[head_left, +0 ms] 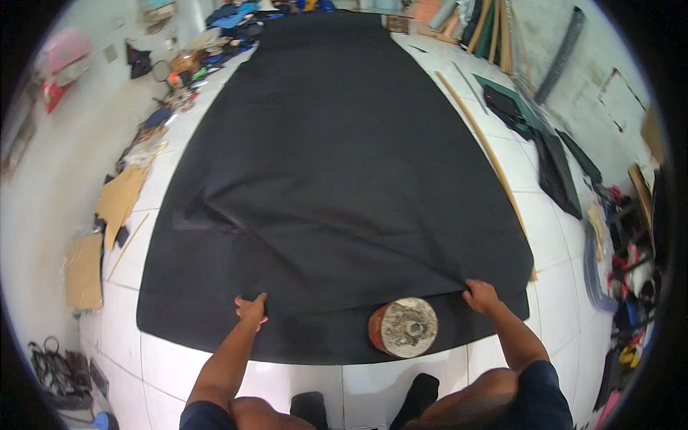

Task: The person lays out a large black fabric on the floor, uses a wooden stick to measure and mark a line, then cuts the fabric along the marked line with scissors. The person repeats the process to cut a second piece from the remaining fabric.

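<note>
A large black sheet of fabric (344,143) is spread over the floor, with creases and a raised fold across its near half. My left hand (251,310) rests on the sheet's near left part, its fingers spread apart and holding nothing. At the near right, my right hand (480,295) has its fingers closed on the sheet, pulling up a ridge of cloth. Between my hands, nearer the right one, a round red can (407,327) with a stained grey-beige top stands on the sheet by its near edge.
White tiles (552,222) border the sheet. A long wooden strip (484,143) lies along its right edge. Brown cardboard (84,272) and scattered scraps line the left wall. Dark cloth (555,172) lies at right; rolls (494,32) lean far right. My feet (309,408) are close to the near edge.
</note>
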A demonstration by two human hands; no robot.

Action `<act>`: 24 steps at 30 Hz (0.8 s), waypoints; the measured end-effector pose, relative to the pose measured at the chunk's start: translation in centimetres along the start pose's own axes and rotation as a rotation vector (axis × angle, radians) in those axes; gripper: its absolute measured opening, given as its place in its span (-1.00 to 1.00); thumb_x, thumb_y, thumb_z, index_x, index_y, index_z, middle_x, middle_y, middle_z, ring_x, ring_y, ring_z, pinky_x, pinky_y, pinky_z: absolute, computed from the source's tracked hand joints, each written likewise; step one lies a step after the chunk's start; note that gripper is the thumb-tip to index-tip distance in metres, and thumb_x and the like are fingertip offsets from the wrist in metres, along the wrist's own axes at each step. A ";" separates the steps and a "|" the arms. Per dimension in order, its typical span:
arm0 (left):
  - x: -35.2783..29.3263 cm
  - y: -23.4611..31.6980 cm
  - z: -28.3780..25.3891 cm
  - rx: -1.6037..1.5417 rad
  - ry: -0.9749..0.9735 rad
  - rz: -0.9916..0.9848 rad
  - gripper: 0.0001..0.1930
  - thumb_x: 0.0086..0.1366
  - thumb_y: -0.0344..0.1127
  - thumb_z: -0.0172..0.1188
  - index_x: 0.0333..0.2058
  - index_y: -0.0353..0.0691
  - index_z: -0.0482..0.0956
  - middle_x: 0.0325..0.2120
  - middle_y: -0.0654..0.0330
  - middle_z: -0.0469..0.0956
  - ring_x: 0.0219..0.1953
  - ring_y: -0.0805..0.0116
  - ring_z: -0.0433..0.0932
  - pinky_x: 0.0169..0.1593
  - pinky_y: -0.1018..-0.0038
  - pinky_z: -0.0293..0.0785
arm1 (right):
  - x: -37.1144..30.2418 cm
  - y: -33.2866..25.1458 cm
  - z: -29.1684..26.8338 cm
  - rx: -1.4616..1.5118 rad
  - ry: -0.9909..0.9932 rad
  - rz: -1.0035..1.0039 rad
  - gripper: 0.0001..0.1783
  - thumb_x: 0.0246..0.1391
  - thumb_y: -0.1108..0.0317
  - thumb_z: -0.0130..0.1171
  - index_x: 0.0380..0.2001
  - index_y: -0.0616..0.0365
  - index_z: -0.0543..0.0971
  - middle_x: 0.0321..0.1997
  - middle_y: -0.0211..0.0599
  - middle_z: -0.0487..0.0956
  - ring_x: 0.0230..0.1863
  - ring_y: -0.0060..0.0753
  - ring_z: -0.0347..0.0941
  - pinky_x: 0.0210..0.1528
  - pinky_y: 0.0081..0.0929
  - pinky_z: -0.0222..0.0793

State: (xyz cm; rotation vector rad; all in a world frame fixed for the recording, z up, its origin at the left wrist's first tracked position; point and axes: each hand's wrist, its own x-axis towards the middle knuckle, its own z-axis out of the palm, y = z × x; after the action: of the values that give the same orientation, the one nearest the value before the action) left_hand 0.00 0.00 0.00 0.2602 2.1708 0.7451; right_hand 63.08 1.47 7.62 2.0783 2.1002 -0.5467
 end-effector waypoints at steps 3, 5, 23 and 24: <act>0.5 3.0 -2.2 0.033 0.216 -0.082 0.01 0.06 -0.02 0.47 0.34 -0.16 0.01 0.16 -0.12 0.28 -0.13 0.05 0.57 -0.40 0.36 0.67 | -0.3 -1.8 2.1 0.013 0.036 -0.046 -0.62 0.13 0.24 0.09 -0.02 0.18 0.55 0.01 0.08 0.57 0.13 0.10 0.47 0.17 -0.03 0.37; 2.5 2.3 -3.3 -0.024 0.239 -0.138 -0.03 0.06 -0.01 0.46 0.30 -0.19 0.05 0.13 -0.12 0.30 -0.14 0.04 0.57 -0.40 0.37 0.66 | -0.2 -2.3 2.5 0.007 0.020 -0.056 -0.63 0.14 0.26 0.08 -0.02 0.18 0.55 0.00 0.07 0.57 0.13 0.11 0.47 0.16 -0.03 0.38; 6.0 5.4 -8.8 -0.883 0.200 0.200 -0.46 0.06 -0.42 0.23 0.05 -0.46 0.40 -0.32 0.04 0.55 -0.38 0.22 0.55 -0.29 0.33 0.51 | -0.6 -1.1 3.4 -0.077 -0.003 0.027 -0.74 0.12 0.29 0.19 -0.16 0.18 0.58 -0.10 0.07 0.57 0.01 0.17 0.50 0.07 -0.03 0.41; 7.0 5.5 -11.2 -0.871 0.295 0.413 -0.40 0.05 -0.44 0.20 0.12 -0.47 0.34 -0.20 0.01 0.54 -0.22 0.17 0.53 -0.12 0.32 0.47 | 0.2 -2.9 3.8 -0.095 -0.027 -0.036 -0.71 0.14 0.27 0.18 -0.12 0.17 0.57 -0.06 0.07 0.56 0.04 0.17 0.49 0.10 -0.03 0.41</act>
State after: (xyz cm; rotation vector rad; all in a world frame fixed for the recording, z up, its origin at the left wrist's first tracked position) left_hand -13.33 2.55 4.42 0.1389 1.8461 1.9708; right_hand 59.62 0.40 4.53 1.9747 2.1087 -0.4671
